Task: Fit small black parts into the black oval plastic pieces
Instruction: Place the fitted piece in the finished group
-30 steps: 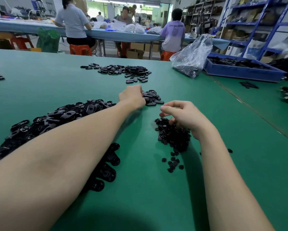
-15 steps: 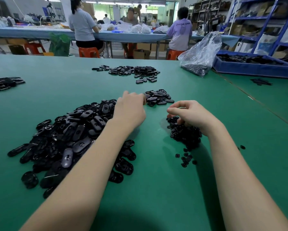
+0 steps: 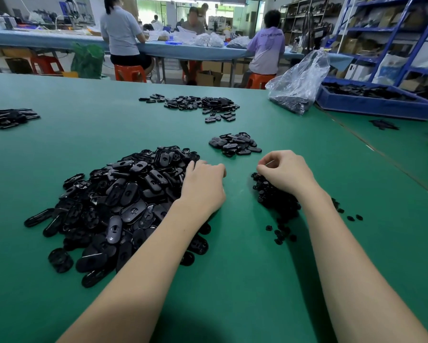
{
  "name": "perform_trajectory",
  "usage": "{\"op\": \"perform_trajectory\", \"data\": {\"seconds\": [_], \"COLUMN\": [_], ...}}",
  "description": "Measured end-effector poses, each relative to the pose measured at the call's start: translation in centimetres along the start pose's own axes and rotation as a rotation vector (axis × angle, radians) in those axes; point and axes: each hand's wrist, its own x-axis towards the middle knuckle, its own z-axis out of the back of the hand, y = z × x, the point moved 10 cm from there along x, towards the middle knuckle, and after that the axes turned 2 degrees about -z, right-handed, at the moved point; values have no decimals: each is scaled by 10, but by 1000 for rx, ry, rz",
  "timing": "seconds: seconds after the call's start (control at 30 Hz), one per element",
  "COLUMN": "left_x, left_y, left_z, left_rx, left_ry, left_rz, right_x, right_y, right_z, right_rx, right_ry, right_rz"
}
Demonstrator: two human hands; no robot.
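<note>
Left hand: left hand point(image 3: 204, 186) is lying palm-down at the right edge of the big heap, fingers curled under loosely; whether they are pinching a piece cannot be told.
Right hand: right hand point(image 3: 286, 173) is resting on the far end of the small-parts pile, thumb and forefinger drawn together in a pinch; what sits between them is too small to make out.
Hands to each other: they are sitting near one another, apart, with a strip of bare mat between them.
Big heap: black oval plastic pieces point(image 3: 123, 201) are lying piled to the left of the left hand, spilling toward the near edge and partly under the left forearm.
Small parts: small black parts point(image 3: 277, 201) are lying in a dense pile under and beside the right wrist, with a few strays scattered just nearer and to the right.
Small batch: a little cluster of oval pieces point(image 3: 235, 144) is sitting just beyond both hands.
Far batch: a wider spread of oval pieces point(image 3: 200, 105) is lying further out on the mat.
Left edge: another dark group point(image 3: 7, 118) is showing at the far left.
Surface: green table mat point(image 3: 232, 280) is carrying everything.
Right background: clear plastic bag point(image 3: 299, 82) is slumping beside a blue tray point(image 3: 371, 105) holding dark pieces.
Beyond: people are sitting on orange stools point(image 3: 130, 73) at a long blue table.
</note>
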Motion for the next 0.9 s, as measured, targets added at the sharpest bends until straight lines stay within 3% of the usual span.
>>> {"op": "perform_trajectory", "data": {"seconds": [0.33, 0.43, 0.57, 0.7, 0.83, 0.9], "left_x": [-9, -9, -8, -9, -9, -9], "left_y": [-3, 5, 19, 18, 17, 17], "left_z": [15, 20, 10, -12, -17, -16], "left_rx": [-205, -428, -895, -1392, -1590, -1626], "left_ry": [-113, -171, -131, -11, -19, -22], "left_rz": [-17, 49, 190, 346, 412, 407], "right_x": [-5, -7, -9, -8, -11, -15], "right_y": [7, 6, 5, 7, 20, 27], "right_z": [-2, -8, -11, -7, -6, -13], "right_rx": [-276, -329, -332, -126, 341, 443], "right_ry": [83, 94, 76, 80, 142, 204], "right_rz": [19, 5, 10, 25, 81, 84]}}
